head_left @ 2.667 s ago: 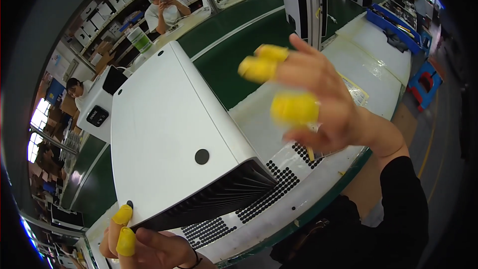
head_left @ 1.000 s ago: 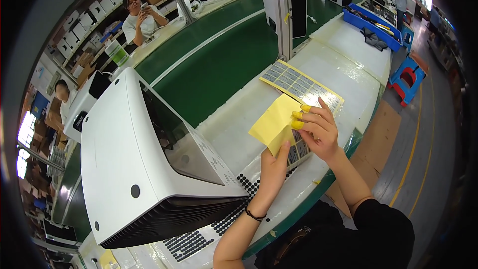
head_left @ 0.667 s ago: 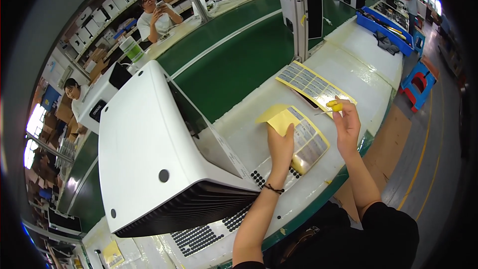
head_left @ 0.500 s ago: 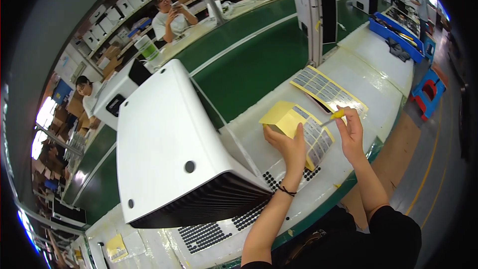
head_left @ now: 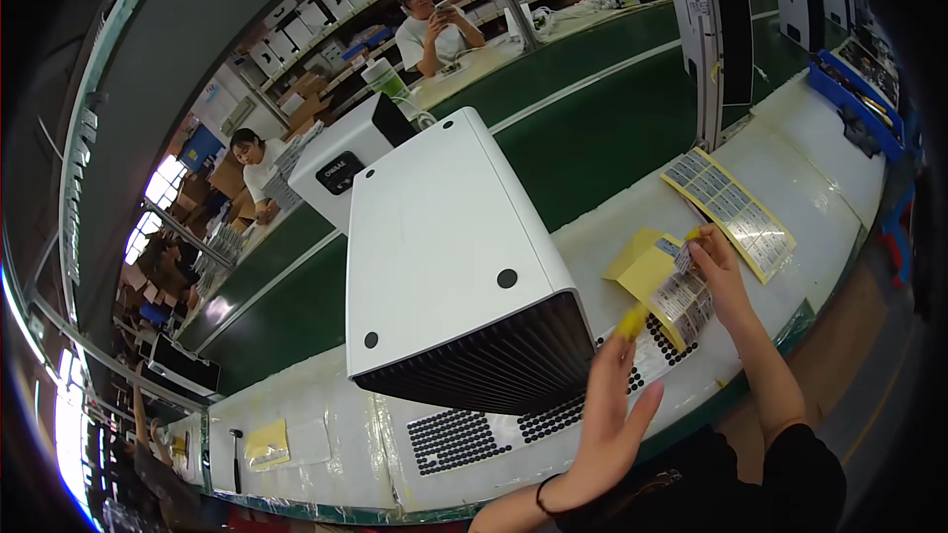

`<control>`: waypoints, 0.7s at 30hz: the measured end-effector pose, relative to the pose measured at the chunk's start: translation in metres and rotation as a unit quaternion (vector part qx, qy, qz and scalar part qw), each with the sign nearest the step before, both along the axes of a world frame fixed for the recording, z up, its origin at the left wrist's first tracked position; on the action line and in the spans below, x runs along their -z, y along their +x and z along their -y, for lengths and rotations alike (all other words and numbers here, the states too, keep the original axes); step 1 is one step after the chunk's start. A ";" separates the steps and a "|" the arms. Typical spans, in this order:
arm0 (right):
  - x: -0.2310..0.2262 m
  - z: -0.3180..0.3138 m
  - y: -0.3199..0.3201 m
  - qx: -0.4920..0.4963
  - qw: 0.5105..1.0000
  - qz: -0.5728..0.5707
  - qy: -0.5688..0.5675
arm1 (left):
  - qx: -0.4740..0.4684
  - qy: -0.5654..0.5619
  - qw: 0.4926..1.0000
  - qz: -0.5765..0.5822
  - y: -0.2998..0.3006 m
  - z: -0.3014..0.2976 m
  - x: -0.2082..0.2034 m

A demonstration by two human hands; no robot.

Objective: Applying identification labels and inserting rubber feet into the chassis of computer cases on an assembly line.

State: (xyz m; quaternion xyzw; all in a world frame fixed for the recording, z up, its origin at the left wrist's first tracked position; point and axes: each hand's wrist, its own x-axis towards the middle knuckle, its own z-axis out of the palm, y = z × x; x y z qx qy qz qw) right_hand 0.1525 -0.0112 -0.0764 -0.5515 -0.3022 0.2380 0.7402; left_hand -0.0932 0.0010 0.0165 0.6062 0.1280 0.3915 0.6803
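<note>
Half a second ago my left fingers [head_left: 605,390] gripped the folded label sheet [head_left: 688,308]; now they have let go and hover by its left edge, stretched loosely around nothing. My right fingers [head_left: 717,245] seem to pinch one small label [head_left: 683,256] over the sheet (how firmly, I cannot tell). Best to keep that pinch to one edge, so the glue picks up little from my yellow finger covers [head_left: 632,323], and to keep the label from curling onto itself. With the left side free, I could steady a far edge, staying off the sticky face. The sheet sits to the right of the white machine [head_left: 444,247], its yellow backing [head_left: 642,266] folded over, partly above the black dots [head_left: 454,439]; I'd judge it wise not to drag a wrist through those rows. Farther out, a second label sheet [head_left: 731,207] lies on the counter [head_left: 829,138], apart from the first. The machine stands with its dark ribbed face toward me, so any reach across calls for a raised forearm.
</note>
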 end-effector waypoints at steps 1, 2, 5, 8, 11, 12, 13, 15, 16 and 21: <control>-0.003 -0.001 0.001 -0.003 1.000 0.014 0.003 | -0.026 0.253 0.967 0.027 -0.019 -0.016 -0.017; -0.010 0.003 0.006 0.008 1.000 0.017 0.001 | -0.043 0.487 0.870 0.059 -0.037 -0.036 -0.033; -0.055 -0.010 -0.006 -0.015 0.998 0.046 0.035 | -0.507 0.564 0.647 -0.080 -0.101 -0.037 -0.055; -0.111 -0.024 -0.016 -0.056 0.985 0.129 0.096 | -0.554 0.383 0.739 0.027 -0.066 -0.084 -0.106; -0.168 -0.037 -0.030 -0.115 0.963 0.179 0.165 | -0.273 0.101 0.946 0.141 -0.058 -0.101 -0.119; -0.190 -0.043 -0.042 -0.161 0.952 0.197 0.172 | -0.277 0.104 0.945 0.141 -0.063 -0.102 -0.119; -0.208 -0.049 -0.052 -0.203 0.939 0.215 0.176 | -0.257 0.090 0.951 0.146 -0.066 -0.103 -0.119; -0.232 -0.068 -0.066 -0.247 0.897 0.300 0.208 | -0.239 0.078 0.956 0.153 -0.069 -0.098 -0.122; -0.241 -0.078 -0.074 -0.259 0.877 0.342 0.216 | -0.237 0.084 0.957 0.146 -0.067 -0.097 -0.124; -0.266 -0.107 -0.104 -0.327 0.844 0.387 0.176 | -0.247 0.098 0.955 0.133 -0.067 -0.091 -0.123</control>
